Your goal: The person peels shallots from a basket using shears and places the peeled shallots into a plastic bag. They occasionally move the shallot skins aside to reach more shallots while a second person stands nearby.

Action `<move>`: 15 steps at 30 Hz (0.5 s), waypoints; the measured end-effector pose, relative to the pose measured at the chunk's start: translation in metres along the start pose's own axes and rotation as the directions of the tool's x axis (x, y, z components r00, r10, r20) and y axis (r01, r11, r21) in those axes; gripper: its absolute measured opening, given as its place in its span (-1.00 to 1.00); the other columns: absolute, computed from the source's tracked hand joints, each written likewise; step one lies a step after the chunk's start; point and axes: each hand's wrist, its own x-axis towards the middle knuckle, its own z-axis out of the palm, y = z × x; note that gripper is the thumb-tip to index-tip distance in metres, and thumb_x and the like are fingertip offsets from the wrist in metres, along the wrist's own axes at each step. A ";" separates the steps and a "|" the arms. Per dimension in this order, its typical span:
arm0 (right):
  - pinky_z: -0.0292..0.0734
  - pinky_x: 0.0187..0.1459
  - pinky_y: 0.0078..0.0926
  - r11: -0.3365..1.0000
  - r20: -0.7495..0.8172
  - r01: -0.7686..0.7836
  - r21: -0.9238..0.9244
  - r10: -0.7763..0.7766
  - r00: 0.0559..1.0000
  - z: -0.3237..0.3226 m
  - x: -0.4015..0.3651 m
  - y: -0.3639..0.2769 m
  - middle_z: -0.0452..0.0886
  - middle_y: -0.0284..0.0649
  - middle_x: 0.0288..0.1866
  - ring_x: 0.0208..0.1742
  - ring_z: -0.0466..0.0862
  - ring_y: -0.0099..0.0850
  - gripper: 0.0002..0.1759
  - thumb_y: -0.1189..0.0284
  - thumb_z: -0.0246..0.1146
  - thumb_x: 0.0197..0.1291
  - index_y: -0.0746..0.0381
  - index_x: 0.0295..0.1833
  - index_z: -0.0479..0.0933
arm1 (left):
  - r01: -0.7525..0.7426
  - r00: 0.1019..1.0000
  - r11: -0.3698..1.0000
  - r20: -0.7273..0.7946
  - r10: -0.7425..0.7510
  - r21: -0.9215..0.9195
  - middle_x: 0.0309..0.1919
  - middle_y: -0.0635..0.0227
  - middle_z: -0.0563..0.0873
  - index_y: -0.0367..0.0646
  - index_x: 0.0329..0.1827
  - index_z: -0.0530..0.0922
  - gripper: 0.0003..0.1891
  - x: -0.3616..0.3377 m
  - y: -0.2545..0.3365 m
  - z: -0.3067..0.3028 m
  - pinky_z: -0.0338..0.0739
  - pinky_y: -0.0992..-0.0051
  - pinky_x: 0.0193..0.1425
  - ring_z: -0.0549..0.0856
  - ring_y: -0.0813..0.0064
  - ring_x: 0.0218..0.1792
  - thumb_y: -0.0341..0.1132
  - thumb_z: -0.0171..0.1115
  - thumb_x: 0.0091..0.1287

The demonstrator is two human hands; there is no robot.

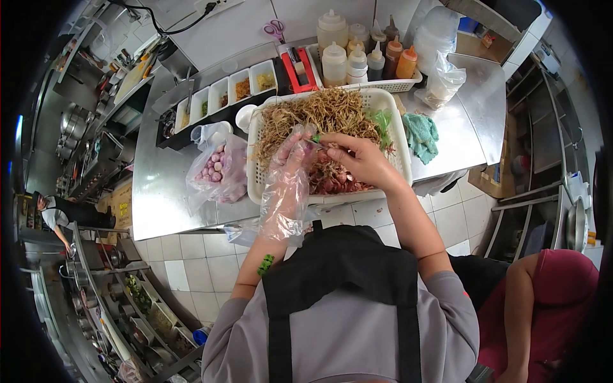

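Note:
My left hand (290, 153), in a clear plastic glove, is raised over the near side of a white basket (405, 156). Its fingers curl round what looks like a purplish shallot (311, 147), mostly hidden. Bare, my right hand (357, 156) meets it from the right, fingertips bent in beside a small green piece (315, 138) that I cannot identify. Below both hands lie reddish shallots with loose skins (335, 177). Dry straw-coloured stalks (319, 105) fill the far part of the basket. Left of it, a clear bag holds peeled shallots (212, 165).
Squeeze bottles (334, 64) stand behind the basket on the steel table (159, 198). Seasoning trays (220, 94) are at back left, a green cloth (421, 136) at right. A person in a red top (562, 306) is close on my right; another person (60, 214) stands far left.

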 end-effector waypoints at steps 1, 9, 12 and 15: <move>0.44 0.06 -0.51 0.995 0.006 -0.096 0.019 0.096 0.995 -0.002 0.001 -0.004 0.63 -0.16 0.02 0.02 0.58 -0.46 -0.68 0.42 0.17 0.30 0.26 0.13 0.49 | 0.000 1.000 1.000 0.000 0.000 0.000 0.10 0.20 0.57 -0.21 0.12 0.48 -0.69 -0.001 0.002 0.002 0.48 0.45 0.21 0.57 0.44 0.09 -0.40 0.21 0.32; 0.47 -0.02 -0.42 0.996 -0.073 -0.092 0.001 0.092 0.993 -0.007 0.002 0.000 0.66 -0.07 -0.08 -0.15 0.65 -0.33 -0.68 0.37 0.16 0.30 0.20 0.14 0.50 | 0.113 0.993 0.993 0.027 -0.112 -0.035 0.12 0.12 0.54 -0.31 0.27 0.34 -0.56 0.000 0.006 0.000 0.55 0.58 0.13 0.59 0.43 0.06 -0.49 0.16 0.33; 0.48 -0.05 -0.40 0.996 -0.138 -0.074 -0.046 0.067 0.988 -0.010 0.001 0.000 0.65 -0.05 -0.08 -0.17 0.65 -0.28 -0.66 0.35 0.17 0.29 0.20 0.15 0.50 | 0.085 0.996 0.996 0.034 -0.085 -0.011 0.08 0.17 0.56 -0.29 0.28 0.35 -0.54 0.000 0.006 0.002 0.53 0.52 0.15 0.60 0.42 0.05 -0.42 0.20 0.32; 0.48 -0.04 -0.39 0.972 -0.038 -0.206 -0.110 0.203 0.978 -0.012 0.000 -0.003 0.63 -0.03 -0.03 -0.13 0.66 -0.22 -0.63 0.34 0.18 0.28 0.20 0.17 0.48 | 0.062 0.997 0.998 0.035 -0.062 -0.008 0.13 0.17 0.52 -0.27 0.29 0.34 -0.52 0.001 0.003 -0.002 0.53 0.50 0.17 0.59 0.43 0.07 -0.44 0.20 0.32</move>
